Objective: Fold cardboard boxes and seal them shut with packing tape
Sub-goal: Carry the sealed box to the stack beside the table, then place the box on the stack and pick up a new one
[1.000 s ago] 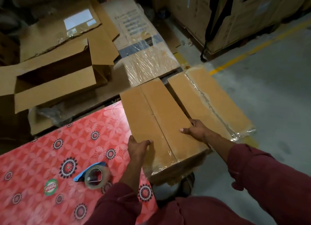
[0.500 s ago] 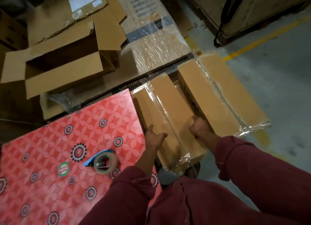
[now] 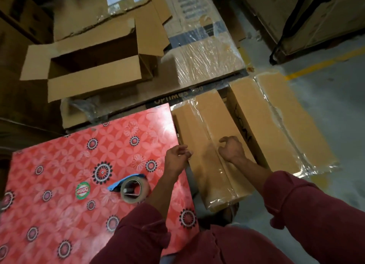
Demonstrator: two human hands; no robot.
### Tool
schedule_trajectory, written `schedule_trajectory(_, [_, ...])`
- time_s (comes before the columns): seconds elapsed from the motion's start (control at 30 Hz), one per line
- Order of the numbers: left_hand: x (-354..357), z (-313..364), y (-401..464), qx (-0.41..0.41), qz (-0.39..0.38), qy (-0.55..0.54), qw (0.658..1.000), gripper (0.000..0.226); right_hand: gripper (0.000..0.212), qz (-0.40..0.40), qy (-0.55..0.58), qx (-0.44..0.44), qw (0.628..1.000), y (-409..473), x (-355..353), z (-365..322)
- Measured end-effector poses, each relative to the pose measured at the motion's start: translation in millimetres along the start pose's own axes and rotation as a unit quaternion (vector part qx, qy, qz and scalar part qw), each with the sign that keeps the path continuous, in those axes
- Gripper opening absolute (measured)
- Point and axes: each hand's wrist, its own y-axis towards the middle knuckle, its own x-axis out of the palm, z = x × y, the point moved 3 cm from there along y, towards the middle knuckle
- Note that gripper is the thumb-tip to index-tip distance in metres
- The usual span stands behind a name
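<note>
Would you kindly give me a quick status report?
Both hands empty, fingers loosely curled. Taped box down beside table. Tape roll on table, nothing blocking.

My right hand [image 3: 232, 148] hovers over the taped box [image 3: 213, 145] on the floor, its fingers [image 3: 224, 139] loosely curled and holding nothing. My left hand [image 3: 176, 159] hangs at the desk [image 3: 59, 165] edge, just beside that box. A tape roll [image 3: 132, 190] lies on the desk. A second taped box [image 3: 276, 121] lies alongside; an open box [image 3: 94, 66] sits behind.
</note>
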Motion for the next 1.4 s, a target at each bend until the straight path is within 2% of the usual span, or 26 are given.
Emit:
schedule_trajectory(0.2, [-128.8, 63.9, 37.3, 0.021, 0.039, -0.124, 0.991, 0.017, 0.031, 0.007, 0.078, -0.168, 0.983, 22.7, 6.2, -184.7])
schedule_trajectory(0.33, [-235.8, 106.1, 103.9, 0.031, 0.074, -0.203, 0.976, 0.017, 0.019, -0.007, 0.196, -0.18, 0.964, 49.4, 29.5, -315.8])
schedule_trajectory(0.5, [-333.1, 122.7, 195.8, 0.01, 0.056, -0.246, 0.968, 0.014, 0.04, -0.014, 0.338, -0.129, 0.932, 88.9, 85.5, -438.3])
schedule_trajectory(0.6, [-370.7, 119.3, 237.2, -0.009, 0.043, -0.257, 0.965, 0.014, 0.054, 0.0, 0.475, -0.013, 0.88, 119.9, 109.3, -475.1])
schedule_trajectory(0.67, [-388.9, 111.4, 256.4, -0.031, 0.032, -0.266, 0.963, 0.016, 0.061, -0.027, 0.512, 0.049, 0.857, 147.2, 126.4, -478.9])
schedule_trajectory(0.83, [-414.1, 97.2, 288.3, -0.064, 0.005, -0.296, 0.953, 0.009, 0.039, -0.034, 0.65, 0.062, 0.757, 158.7, 132.2, -511.1])
schedule_trajectory(0.93, [-418.7, 97.6, 296.3, -0.07, -0.016, -0.3, 0.951, 0.014, 0.028, -0.01, 0.627, 0.061, 0.776, 149.1, 116.9, -533.5])
schedule_trajectory(0.97, [-420.5, 98.3, 298.9, -0.071, -0.025, -0.307, 0.949, 0.028, 0.026, -0.008, 0.617, 0.053, 0.785, 144.8, 111.6, -540.0])
schedule_trajectory(1.07, [-424.0, 114.5, 296.9, -0.046, -0.055, -0.329, 0.942, 0.089, 0.022, -0.041, 0.557, 0.028, 0.829, 123.5, 107.8, -545.0])
schedule_trajectory(1.13, [-423.5, 136.2, 285.1, -0.031, -0.049, -0.344, 0.937, 0.106, 0.022, -0.077, 0.52, 0.019, 0.851, 104.8, 118.8, -542.8])
schedule_trajectory(1.2, [-419.7, 157.8, 269.1, -0.036, -0.051, -0.35, 0.935, 0.1, 0.024, -0.106, 0.508, 0.014, 0.855, 85.3, 135.3, -539.6])
schedule_trajectory(1.27, [-412.1, 164.3, 258.0, -0.039, -0.034, -0.345, 0.937, 0.091, 0.024, -0.118, 0.528, 0.001, 0.841, 65.9, 148.0, -536.7])
schedule_trajectory(1.33, [-411.1, 157.0, 254.5, -0.022, 0.025, -0.333, 0.942, 0.07, 0.023, -0.123, 0.54, -0.016, 0.833, 49.5, 157.5, -536.5])
schedule_trajectory(1.4, [-418.1, 149.7, 243.7, -0.011, 0.049, -0.337, 0.94, 0.051, 0.019, -0.132, 0.522, -0.035, 0.842, 30.3, 162.9, -539.2])
